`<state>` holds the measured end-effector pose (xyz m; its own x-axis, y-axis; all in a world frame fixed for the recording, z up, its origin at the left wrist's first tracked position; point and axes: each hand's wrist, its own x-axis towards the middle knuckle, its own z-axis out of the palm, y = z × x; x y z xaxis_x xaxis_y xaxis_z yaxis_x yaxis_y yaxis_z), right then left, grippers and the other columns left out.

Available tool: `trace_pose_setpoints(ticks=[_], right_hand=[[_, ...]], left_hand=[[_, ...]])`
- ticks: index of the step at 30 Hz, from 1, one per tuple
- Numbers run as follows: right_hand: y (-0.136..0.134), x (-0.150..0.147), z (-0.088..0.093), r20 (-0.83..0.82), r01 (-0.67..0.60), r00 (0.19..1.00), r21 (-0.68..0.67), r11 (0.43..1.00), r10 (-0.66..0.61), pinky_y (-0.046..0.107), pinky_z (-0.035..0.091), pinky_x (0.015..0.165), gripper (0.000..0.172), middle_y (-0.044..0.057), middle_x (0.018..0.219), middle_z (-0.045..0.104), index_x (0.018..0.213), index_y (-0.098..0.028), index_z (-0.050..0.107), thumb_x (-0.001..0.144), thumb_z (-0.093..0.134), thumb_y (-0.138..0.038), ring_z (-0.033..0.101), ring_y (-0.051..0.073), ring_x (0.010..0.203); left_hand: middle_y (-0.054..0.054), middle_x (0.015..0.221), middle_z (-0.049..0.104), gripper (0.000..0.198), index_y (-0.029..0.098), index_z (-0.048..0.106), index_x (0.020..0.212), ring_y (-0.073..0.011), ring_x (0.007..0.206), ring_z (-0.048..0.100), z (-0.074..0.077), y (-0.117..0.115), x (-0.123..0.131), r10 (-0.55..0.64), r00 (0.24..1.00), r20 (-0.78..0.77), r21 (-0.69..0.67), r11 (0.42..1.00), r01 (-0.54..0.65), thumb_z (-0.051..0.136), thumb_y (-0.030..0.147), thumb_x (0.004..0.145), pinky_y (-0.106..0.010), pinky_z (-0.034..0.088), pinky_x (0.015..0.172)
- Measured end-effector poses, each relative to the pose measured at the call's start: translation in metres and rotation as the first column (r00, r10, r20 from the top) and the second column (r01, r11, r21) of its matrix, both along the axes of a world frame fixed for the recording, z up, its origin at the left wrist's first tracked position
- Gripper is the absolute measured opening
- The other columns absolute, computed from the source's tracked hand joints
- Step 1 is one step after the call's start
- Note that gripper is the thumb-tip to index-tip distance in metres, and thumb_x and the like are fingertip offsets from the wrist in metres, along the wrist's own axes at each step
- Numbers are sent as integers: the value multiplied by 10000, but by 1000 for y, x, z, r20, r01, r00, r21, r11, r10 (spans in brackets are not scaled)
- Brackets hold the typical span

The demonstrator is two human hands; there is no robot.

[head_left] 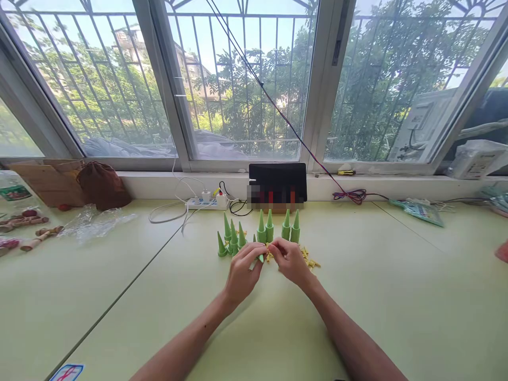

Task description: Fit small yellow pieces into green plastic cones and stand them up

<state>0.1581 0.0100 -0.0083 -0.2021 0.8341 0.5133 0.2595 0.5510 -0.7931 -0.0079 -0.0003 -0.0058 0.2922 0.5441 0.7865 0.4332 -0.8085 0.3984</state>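
Observation:
My left hand [243,269] is closed around a small green cone [261,258], whose tip pokes out below the fingers. Close against it, my right hand [290,260] pinches at the cone's other end; a bit of yellow shows between the fingertips, too small to make out. Behind my left hand stand several green cones [221,244], some on ribbed green bases. Two taller green towers [269,226] rise just beyond my hands, and another pair [295,227] is behind my right hand. Small yellow pieces [311,262] lie scattered beside my right hand.
A black tablet [278,180] leans at the back by the window sill. A white power strip [208,202] with cables is left of it. Further left are a brown pouch [103,185], crumpled clear plastic [93,219] and wooden toys [39,238]. A teal packet [418,212] lies right.

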Motion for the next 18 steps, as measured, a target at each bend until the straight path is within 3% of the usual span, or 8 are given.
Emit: trace_pose_setpoints(ticks=[18], right_hand=[[0, -1, 0, 2, 13, 1000, 1, 1000, -13, 240, 324, 526, 333, -19, 614, 497, 757, -178, 582, 945, 457, -423, 394, 113, 547]], left_hand=[[-45, 999, 717, 213, 247, 685, 977, -184, 950, 665, 4, -3, 0, 38, 999, 7, -52, 998, -38, 550, 126, 866, -328, 545, 853]])
